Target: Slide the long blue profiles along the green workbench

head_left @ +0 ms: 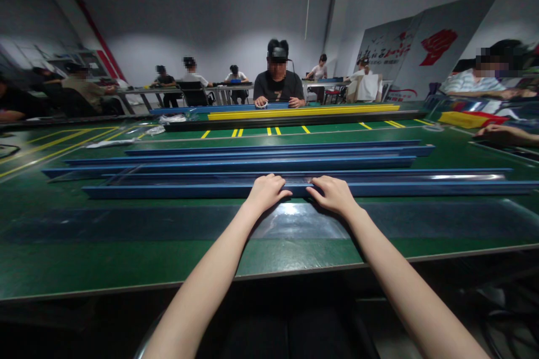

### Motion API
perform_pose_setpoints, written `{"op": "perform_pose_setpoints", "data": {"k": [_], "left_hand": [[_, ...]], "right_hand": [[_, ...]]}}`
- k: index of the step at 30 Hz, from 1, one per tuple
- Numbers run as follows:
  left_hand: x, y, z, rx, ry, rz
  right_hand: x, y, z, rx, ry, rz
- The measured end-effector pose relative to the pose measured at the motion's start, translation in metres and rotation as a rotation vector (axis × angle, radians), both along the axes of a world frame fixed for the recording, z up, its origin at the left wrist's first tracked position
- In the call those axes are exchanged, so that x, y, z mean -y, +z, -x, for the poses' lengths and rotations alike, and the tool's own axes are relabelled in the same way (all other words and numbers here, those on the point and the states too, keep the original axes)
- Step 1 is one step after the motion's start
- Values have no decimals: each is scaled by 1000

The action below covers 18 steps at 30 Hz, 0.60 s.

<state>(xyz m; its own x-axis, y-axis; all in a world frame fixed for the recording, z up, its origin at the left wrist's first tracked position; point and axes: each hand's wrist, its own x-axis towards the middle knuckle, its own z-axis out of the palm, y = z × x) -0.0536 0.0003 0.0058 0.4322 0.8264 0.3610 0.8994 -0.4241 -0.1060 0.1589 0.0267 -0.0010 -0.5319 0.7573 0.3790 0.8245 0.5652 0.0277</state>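
Note:
A long blue channel strip (177, 189) lies across the green table, with a clear film or sheet inside its trough. My left hand (268, 189) grips its near wall, fingers curled over the top and thumb on the front side. A short way to the right, my right hand (332, 192) holds the same wall in the same manner. Between my forearms and beyond them stretches a flat transparent plastic strip (168, 223), lying on the table nearer to me.
More blue channel strips (236, 164) lie parallel behind. Farther back are a yellow strip (303, 113) and a black strip (295, 121). A person (278, 81) sits opposite. At right, another person's hand (503, 134) is near yellow and red pieces. The table's front edge (295, 272) is close.

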Motion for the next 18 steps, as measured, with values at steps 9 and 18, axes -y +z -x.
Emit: {"op": "perform_pose_setpoints", "data": {"k": [9, 18], "left_hand": [[0, 0, 0, -3, 21, 32], [-1, 0, 0, 6, 23, 21]], "right_hand": [[-1, -3, -1, -6, -15, -7], [-2, -5, -2, -6, -13, -6]]}}
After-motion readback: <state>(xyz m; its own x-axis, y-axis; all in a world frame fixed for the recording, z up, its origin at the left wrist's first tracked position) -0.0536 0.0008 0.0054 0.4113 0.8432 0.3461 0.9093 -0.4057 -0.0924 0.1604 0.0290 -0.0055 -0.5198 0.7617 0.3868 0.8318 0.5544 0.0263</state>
